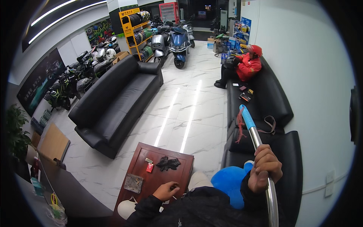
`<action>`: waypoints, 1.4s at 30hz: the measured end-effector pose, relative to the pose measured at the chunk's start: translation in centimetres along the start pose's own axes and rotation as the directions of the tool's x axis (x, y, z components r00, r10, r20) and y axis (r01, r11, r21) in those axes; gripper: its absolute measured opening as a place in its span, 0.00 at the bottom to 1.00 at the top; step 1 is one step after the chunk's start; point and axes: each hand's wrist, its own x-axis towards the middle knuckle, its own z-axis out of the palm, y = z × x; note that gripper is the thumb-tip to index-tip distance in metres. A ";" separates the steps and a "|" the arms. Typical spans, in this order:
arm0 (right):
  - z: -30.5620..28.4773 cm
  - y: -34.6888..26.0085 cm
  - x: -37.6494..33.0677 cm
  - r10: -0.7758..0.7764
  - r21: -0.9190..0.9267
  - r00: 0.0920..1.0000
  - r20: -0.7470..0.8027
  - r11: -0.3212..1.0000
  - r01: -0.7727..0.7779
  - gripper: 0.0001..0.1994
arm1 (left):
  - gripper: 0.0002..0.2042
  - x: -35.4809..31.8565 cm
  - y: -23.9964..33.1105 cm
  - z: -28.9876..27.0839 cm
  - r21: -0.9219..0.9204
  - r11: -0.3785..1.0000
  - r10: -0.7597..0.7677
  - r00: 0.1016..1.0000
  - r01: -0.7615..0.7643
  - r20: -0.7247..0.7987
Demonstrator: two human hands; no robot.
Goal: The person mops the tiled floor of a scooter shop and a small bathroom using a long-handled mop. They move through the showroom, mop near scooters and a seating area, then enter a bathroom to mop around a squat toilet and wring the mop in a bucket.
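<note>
Right hand (pixel 266 166): grip closed tight round a metal pole (pixel 255 138), fingers wrapped over the shaft. Pole is on the person's right, slanting up and away over the black right sofa (pixel 290 162), light-blue end (pixel 247 116) at the top. Red strings (pixel 239 126) hang from that end.

Left hand (pixel 165 191): over the near part of the brown table (pixel 182 157), fingers loosely curled, grip fairly narrow. Can't tell if it holds anything.

On the table: dark square tray (pixel 133 183) just beside left hand, red box (pixel 149 167), small pale item (pixel 149 160), crumpled black thing (pixel 168 163). White rounded object (pixel 126 209) beside left forearm, partly hidden by the sleeve.

Obstructions: blue plush-looking thing (pixel 227 181) sits close left of the pole, below the right hand. Loose strap (pixel 270 125) on the right sofa, right of the shaft. Farther up that sofa, small flat items (pixel 245 95), then a seated person in red (pixel 249 66).

Opposite: black left sofa (pixel 113 106), pale floor (pixel 185 109) between. Parked scooters (pixel 179 45) and orange rack (pixel 128 23) at the far end.
</note>
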 end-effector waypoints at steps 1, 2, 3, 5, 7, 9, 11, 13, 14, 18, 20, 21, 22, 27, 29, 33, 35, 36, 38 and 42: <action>0.5 1.9 0.4 0.004 0.012 1.000 0.008 1.000 -0.004 0.10 | 0.20 1.1 0.5 -0.8 -0.003 0.999 -0.036 0.999 0.036 0.001; 1.0 3.8 0.9 0.008 0.024 1.000 0.015 1.000 -0.009 0.10 | 0.20 2.2 0.8 -1.4 -0.016 0.999 -0.046 0.999 0.045 -0.003; 1.3 5.7 1.4 0.009 0.041 1.000 0.021 0.999 -0.010 0.10 | 0.20 3.4 1.1 -1.8 -0.025 0.998 -0.058 0.998 0.058 -0.004; 2.0 9.9 2.3 0.019 0.057 0.999 0.029 0.998 -0.021 0.11 | 0.20 6.8 1.4 -2.6 -0.039 0.996 -0.083 0.997 0.083 -0.005; 2.1 14.5 3.0 0.030 0.072 0.999 0.028 0.997 -0.032 0.11 | 0.20 11.5 1.7 -3.2 -0.002 0.996 -0.088 0.996 0.088 -0.009; 1.7 19.7 3.9 0.034 0.069 0.998 0.051 0.997 -0.038 0.11 | 0.20 18.1 2.4 -3.2 -0.028 0.999 -0.022 1.000 0.022 0.002; 0.9 25.4 4.8 0.044 0.059 0.997 0.066 0.997 -0.048 0.12 | 0.21 25.3 3.4 -2.8 -0.050 0.999 0.019 0.999 -0.017 0.039; -0.5 31.5 6.2 0.041 0.046 0.997 0.071 0.998 -0.044 0.13 | 0.21 33.2 4.4 -2.5 -0.065 0.997 -0.027 0.990 0.037 0.139; -1.1 34.6 7.1 0.048 0.040 0.996 0.081 0.998 -0.051 0.12 | 0.22 37.5 4.9 -2.6 0.055 0.998 -0.011 0.988 0.003 0.152; -3.6 45.7 11.2 0.075 -0.027 0.993 0.095 0.997 -0.073 0.16 | 0.19 52.5 4.1 -2.3 0.096 0.993 -0.074 0.991 0.064 0.110; -4.7 50.3 13.1 0.093 -0.038 0.992 0.080 0.995 -0.090 0.17 | 0.21 58.7 1.2 -2.4 0.074 0.988 -0.148 0.980 0.139 0.131; -5.3 52.7 14.0 0.093 -0.040 0.992 0.085 0.995 -0.090 0.18 | 0.20 61.5 -0.8 -2.7 0.011 0.977 -0.212 0.968 0.213 0.134; -6.1 55.1 15.0 0.089 -0.006 0.988 0.123 0.996 -0.089 0.10 | 0.21 63.8 -3.0 -3.1 0.026 0.944 -0.330 0.934 0.329 0.140; -7.5 66.8 17.2 0.152 -0.054 0.980 0.125 0.988 -0.147 0.11 | 0.16 68.8 -14.3 -7.2 0.871 0.419 -0.408 0.803 -0.258 0.435; -7.1 71.9 17.8 0.177 -0.067 0.977 0.120 0.983 -0.170 0.11 | 0.17 70.5 -16.7 -9.9 0.837 0.547 -0.582 0.722 0.005 0.375; -4.2 82.9 19.8 0.222 -0.047 0.969 0.112 0.975 -0.218 0.12 | 0.22 85.6 -15.7 -15.9 0.791 0.575 -0.627 0.735 0.212 0.259; -2.4 88.5 21.8 0.220 -0.048 0.970 0.101 0.975 -0.216 0.11 | 0.26 98.3 -10.5 -18.7 0.756 0.616 -0.541 0.816 0.221 0.203; -1.5 91.1 22.6 0.218 -0.054 0.972 0.089 0.975 -0.214 0.11 | 0.28 105.6 -6.7 -19.7 0.723 0.655 -0.472 0.866 0.219 0.166; -0.2 95.8 24.4 0.228 -0.055 0.970 0.081 0.973 -0.224 0.10 | 0.32 120.2 4.0 -20.4 0.641 0.755 -0.263 0.959 0.137 0.106; 0.9 104.3 26.9 0.292 -0.112 0.955 0.050 0.952 -0.285 0.10 | 0.40 143.1 32.0 -18.7 0.547 0.793 0.182 0.961 -0.268 0.207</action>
